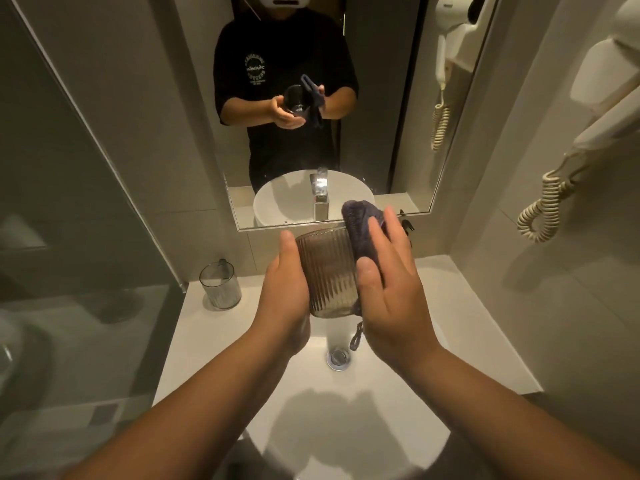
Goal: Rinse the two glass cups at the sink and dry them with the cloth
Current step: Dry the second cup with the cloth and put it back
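Head view looks down on a white round basin (398, 382) where both hands meet over the drain. At centre, the left hand (284, 292) cups a ribbed brownish glass cup (327, 271), fingers wrapped behind it, the rim tilted away toward twelve o'clock. The right hand (391, 292) presses a dark grey cloth (360, 226) against the cup's right side, thumb on the glass; how far the cloth wraps underneath is hard to tell. A second clear ribbed glass cup (220, 285) stands upright on the white counter (485, 334) at nine o'clock, well apart.
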A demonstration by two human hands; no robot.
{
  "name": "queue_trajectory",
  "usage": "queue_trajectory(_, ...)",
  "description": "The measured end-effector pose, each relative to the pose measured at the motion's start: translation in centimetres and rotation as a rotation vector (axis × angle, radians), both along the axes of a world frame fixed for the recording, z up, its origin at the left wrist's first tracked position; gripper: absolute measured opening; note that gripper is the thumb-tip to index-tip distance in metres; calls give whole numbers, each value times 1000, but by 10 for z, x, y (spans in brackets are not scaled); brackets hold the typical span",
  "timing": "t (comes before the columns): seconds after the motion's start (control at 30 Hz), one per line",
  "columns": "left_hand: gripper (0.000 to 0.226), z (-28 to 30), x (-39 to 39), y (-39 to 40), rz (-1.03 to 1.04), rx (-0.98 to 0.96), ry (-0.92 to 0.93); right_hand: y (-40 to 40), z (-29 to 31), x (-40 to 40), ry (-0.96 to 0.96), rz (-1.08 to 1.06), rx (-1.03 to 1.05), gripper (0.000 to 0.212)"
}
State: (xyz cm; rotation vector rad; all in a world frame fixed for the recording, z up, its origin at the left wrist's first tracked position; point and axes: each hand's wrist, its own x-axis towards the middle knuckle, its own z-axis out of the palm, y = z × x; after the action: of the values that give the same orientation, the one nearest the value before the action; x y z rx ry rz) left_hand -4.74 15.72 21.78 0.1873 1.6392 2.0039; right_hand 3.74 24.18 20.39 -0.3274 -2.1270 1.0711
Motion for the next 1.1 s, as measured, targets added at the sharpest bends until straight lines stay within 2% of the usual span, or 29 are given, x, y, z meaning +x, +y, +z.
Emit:
queue_trajectory(0.1,68,-2,2,1,-88,20,5,-1,-5,-2,50,-14,216,53)
queue_trajectory(0.2,68,0,-3,0,-79,57,-43,-3,-10,1,97,21,445,48)
queue_trajectory(0.3,73,2,-5,0,-94,93,-96,-8,-15,6,130,30,503,45)
queue_trajectory(0.4,72,2,-4,0,-94,70,-70,-13,-13,5,121,34,241,48)
queue_trajectory(0.53,78,1,-4,-2,-117,30,-58,-7,0,1,75,159,-414,44)
queue_trajectory(0.6,81,0,-5,-2,-124,32,-70,-1,2,-3,58,187,-544,39)
queue_trajectory(0.7,77,0,-7,1,-82,15,-61,2,-1,-7,25,162,-447,44)
queue_trajectory(0.87,61,-2,-10,6,100,-64,13,4,-4,-11,-42,36,-89,56)
queue_trajectory(1.0,71,-2,-6,7,-33,-15,26,8,-5,-12,-1,32,126,57)
queue_trajectory(1.1,72,0,-7,8,-45,34,4,6,-8,-8,39,52,272,56)
